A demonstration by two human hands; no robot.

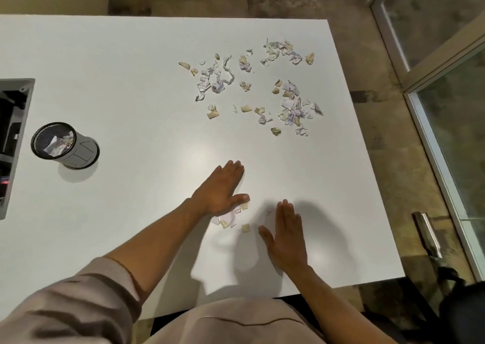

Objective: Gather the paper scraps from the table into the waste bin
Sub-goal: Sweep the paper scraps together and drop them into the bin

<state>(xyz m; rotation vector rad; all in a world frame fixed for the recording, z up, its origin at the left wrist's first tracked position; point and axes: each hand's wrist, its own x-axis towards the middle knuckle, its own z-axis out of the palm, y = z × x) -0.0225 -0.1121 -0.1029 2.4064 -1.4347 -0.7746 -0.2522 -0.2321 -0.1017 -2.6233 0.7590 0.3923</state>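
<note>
1. The left hand [221,186] lies flat with straight fingers over a small heap of scraps [231,217]; it seems to sweep them toward the right hand.
2. The right hand [284,234] stands flat and straight just beside the heap, holding nothing, probably as a wall to collect them.
3. Most paper scraps [262,86] lie scattered far on the table [131,68].
4. The waste bin [64,145] stands well apart at the left and already holds some scraps.

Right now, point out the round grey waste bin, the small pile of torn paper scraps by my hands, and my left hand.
Round grey waste bin [86,149], head view: outer side wall.
Small pile of torn paper scraps [227,219], head view: pale scrap mid-pile.
Left hand [219,187], head view: back of hand.
</note>
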